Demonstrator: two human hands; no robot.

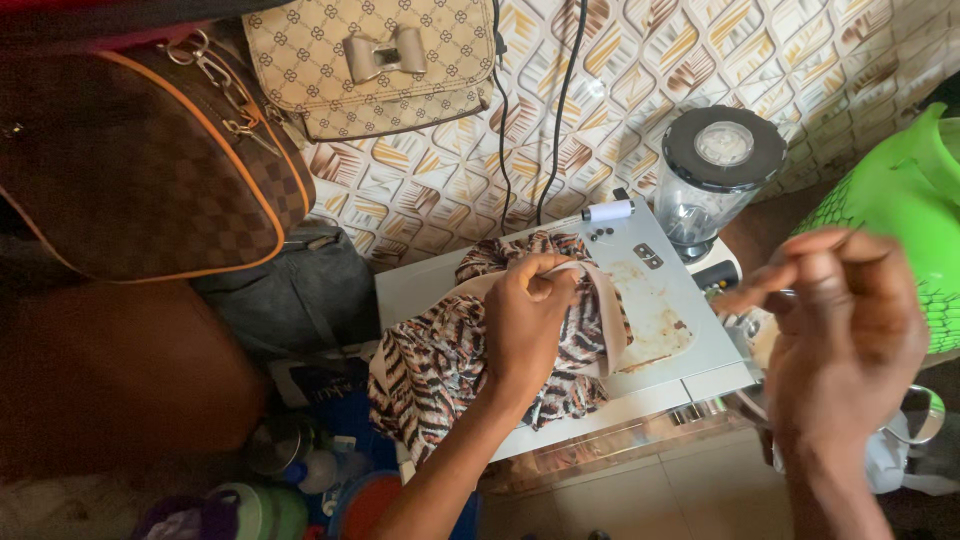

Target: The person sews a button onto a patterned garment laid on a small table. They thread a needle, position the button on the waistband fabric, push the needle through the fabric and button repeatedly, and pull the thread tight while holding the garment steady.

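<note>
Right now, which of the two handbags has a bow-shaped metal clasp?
The cream patterned handbag at top centre; the brown checkered bag left of it shows only clips and a tan strap.

Dim indoor light; left side shadowed; right hand (845, 330) motion-blurred.

Cloth (440, 350) on white table (690, 365), blender (715, 175) behind, bags (140, 160) left

A cramped home corner: patterned handbags (370, 65) hang above, a glass blender jar (712, 180) stands beside a white appliance top (690, 370).
</note>
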